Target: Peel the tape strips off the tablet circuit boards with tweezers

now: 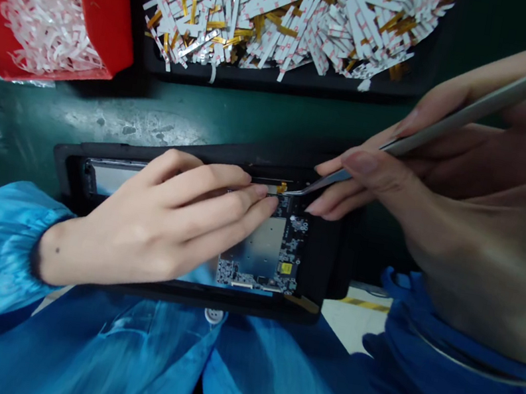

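Green bench (155,118) carries a black fixture (319,260) with an exposed circuit board (264,251). Left hand (157,226) presses it, fingers close together and gripping nothing. Right hand (443,207) pinches tweezers (458,117), tips at an orange tab (282,188).

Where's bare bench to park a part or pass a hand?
Free: the green bench between the tray of strips above and the black fixture below, from the red bin to the right hand. Also a pale patch off the fixture's lower right corner, by the blue sleeve. Crowded: over the circuit board, where left hand and tweezers meet.
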`<state>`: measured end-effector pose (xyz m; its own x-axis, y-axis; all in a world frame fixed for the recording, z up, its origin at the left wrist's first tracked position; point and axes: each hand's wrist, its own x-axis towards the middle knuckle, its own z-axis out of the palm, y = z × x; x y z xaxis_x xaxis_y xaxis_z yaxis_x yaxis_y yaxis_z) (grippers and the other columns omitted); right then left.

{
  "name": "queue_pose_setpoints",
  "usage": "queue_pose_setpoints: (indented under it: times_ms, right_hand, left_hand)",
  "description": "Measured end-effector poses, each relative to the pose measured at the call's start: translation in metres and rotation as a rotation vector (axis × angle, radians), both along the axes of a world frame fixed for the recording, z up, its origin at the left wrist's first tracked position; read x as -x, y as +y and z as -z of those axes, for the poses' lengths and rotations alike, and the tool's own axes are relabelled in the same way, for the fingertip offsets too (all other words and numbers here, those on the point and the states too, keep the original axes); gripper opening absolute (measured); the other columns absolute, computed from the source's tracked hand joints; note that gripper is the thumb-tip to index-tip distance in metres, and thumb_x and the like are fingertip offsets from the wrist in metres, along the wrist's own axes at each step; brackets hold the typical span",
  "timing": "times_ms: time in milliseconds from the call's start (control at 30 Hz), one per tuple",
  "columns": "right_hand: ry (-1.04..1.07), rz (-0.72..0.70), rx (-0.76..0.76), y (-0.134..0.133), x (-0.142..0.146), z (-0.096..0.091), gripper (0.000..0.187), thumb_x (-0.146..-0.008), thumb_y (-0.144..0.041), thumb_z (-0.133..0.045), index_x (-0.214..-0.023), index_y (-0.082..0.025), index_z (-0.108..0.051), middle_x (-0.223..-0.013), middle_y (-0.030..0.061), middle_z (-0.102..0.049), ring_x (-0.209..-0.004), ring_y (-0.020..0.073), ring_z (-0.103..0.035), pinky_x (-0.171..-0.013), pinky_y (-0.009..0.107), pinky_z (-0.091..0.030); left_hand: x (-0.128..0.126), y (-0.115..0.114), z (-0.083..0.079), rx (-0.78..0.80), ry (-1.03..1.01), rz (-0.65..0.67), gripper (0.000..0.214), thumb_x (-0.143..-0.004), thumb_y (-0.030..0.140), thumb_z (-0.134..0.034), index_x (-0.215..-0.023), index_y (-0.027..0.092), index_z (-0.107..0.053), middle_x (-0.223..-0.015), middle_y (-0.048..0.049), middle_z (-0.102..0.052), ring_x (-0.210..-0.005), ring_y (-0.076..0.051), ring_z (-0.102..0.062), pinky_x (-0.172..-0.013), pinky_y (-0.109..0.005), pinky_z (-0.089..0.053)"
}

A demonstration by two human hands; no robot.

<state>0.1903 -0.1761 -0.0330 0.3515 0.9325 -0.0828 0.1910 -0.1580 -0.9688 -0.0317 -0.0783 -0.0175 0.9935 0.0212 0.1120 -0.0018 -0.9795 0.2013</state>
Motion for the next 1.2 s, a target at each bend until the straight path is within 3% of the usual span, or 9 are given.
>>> queue_pose_setpoints:
  times_ms: [333,533,733,1200]
  right_hand:
    - [0.005,-0.019,-0.068,0.0005,-0.0021,0.0076,0.032,-0.079,-0.029,-0.078,-0.091,-0.023,-0.049,-0.075,-0.0032,-0.060,-0.065,0.0187,-0.071,-0.047,0.033,-0.062]
    - [-0.072,-0.031,-0.032,-0.0009,-0.0046,0.0083,0.031,-0.083,-0.030,-0.075,-0.098,-0.023,-0.049,-0.083,-0.0019,-0.063,-0.061,0.0165,-0.070,-0.048,0.033,-0.063]
    - [-0.156,-0.078,-0.012,-0.0042,-0.0063,0.0079,0.033,-0.085,-0.029,-0.073,-0.104,-0.022,-0.047,-0.086,-0.0003,-0.065,-0.066,0.0167,-0.072,-0.055,0.032,-0.066]
    - [-0.106,-0.132,-0.042,-0.0004,-0.0065,0.0068,0.027,-0.089,-0.030,-0.069,-0.100,-0.023,-0.045,-0.079,-0.0033,-0.068,-0.060,0.0136,-0.071,-0.052,0.027,-0.065]
  left_hand:
    - [0.0003,-0.0019,0.0002,-0.030,0.018,0.011,0.036,-0.102,0.018,-0.048,-0.136,0.007,-0.050,-0.130,-0.0047,-0.067,-0.125,-0.021,-0.057,-0.083,-0.036,-0.048]
    - [0.0004,-0.0033,-0.0006,-0.033,0.024,0.017,0.037,-0.101,0.018,-0.049,-0.135,0.005,-0.051,-0.130,-0.0056,-0.067,-0.124,-0.022,-0.057,-0.083,-0.037,-0.047]
    - [-0.0011,-0.0045,-0.0030,-0.066,0.046,0.009,0.036,-0.101,0.019,-0.050,-0.135,0.008,-0.052,-0.129,-0.0047,-0.067,-0.123,-0.022,-0.059,-0.084,-0.036,-0.048]
    - [0.0008,-0.0063,-0.0020,-0.087,0.047,-0.005,0.038,-0.101,0.020,-0.050,-0.137,0.008,-0.050,-0.130,-0.0048,-0.067,-0.125,-0.022,-0.058,-0.085,-0.036,-0.048]
